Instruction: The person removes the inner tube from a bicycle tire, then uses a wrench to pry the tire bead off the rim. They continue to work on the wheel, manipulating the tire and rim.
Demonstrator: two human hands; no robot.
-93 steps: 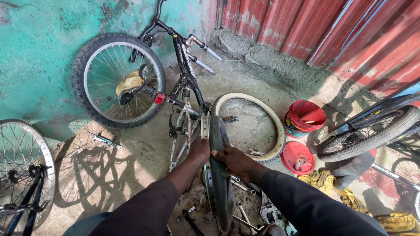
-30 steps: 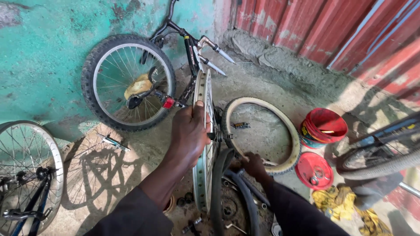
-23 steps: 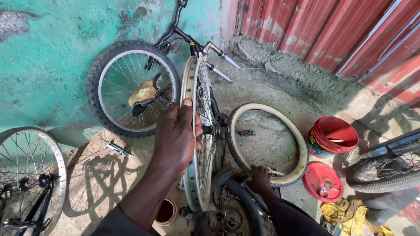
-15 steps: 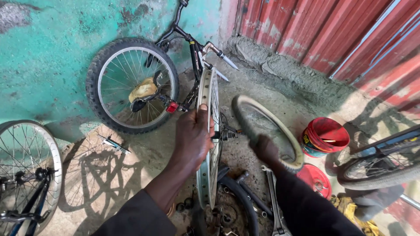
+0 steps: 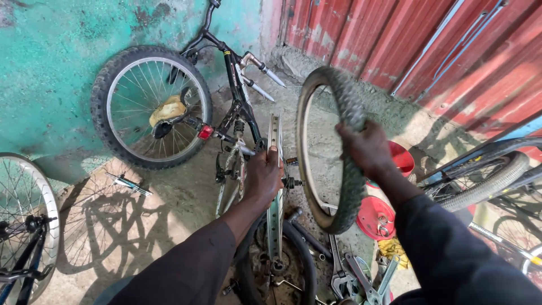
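Note:
My left hand [image 5: 264,176] grips the top of a bare metal bicycle rim [image 5: 275,197] that stands upright on edge in front of me. My right hand [image 5: 367,148] holds a knobby tyre with a tan sidewall [image 5: 330,118], lifted upright in the air just right of the rim. A black tyre [image 5: 302,265] lies on the ground around the base of the rim. Both sleeves are dark.
A black bicycle [image 5: 226,101] leans against the turquoise wall, its rear wheel [image 5: 151,107] to the left. Another wheel [image 5: 25,226] stands at far left. A red bucket [image 5: 402,160] and red lid [image 5: 375,217] sit right; tools [image 5: 361,279] lie below. More bicycle wheels [image 5: 480,181] are at right.
My right hand has picked the tan-walled tyre up off the ground and raised it upright. My left hand has stayed on the rim, which came up to stand vertical.

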